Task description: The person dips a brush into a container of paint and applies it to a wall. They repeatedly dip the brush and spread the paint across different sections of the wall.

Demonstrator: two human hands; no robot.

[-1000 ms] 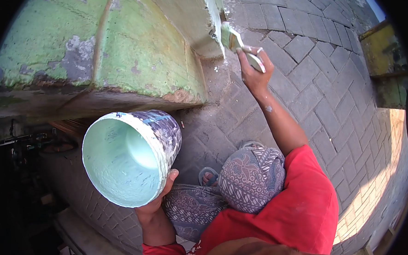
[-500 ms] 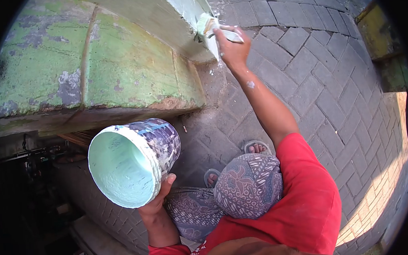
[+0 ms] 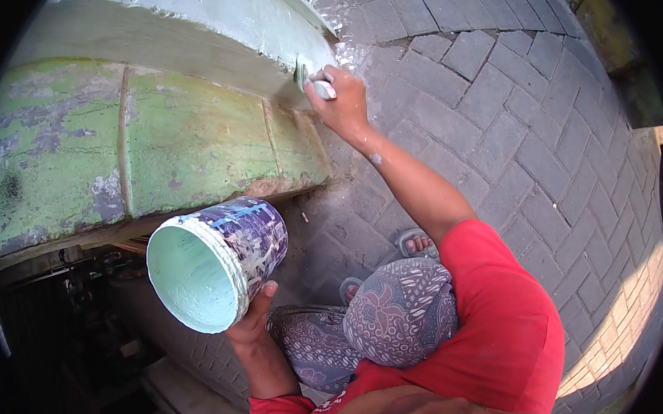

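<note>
My right hand (image 3: 342, 100) is closed on the handle of a paintbrush (image 3: 324, 90). The bristles touch the side of a pale green wall (image 3: 211, 48), near its lower corner. At the lower left, my left hand (image 3: 253, 314) grips a paint bucket (image 3: 254, 230) from below, its thumb on the outside. The bucket is tipped so its mouth faces left, and light green paint coats the inside. White paint spots mark my right wrist.
A green ledge (image 3: 192, 132) with peeling paint runs along the left, above a dark gap. Grey paving bricks (image 3: 493, 138) cover the ground. My sandalled feet and patterned cloth are below. A yellowish block (image 3: 623, 49) stands at the upper right.
My right hand and the brush have moved left and down along the wall. The view has shifted slightly, showing more of the pale wall. My left hand still holds the tipped bucket.
</note>
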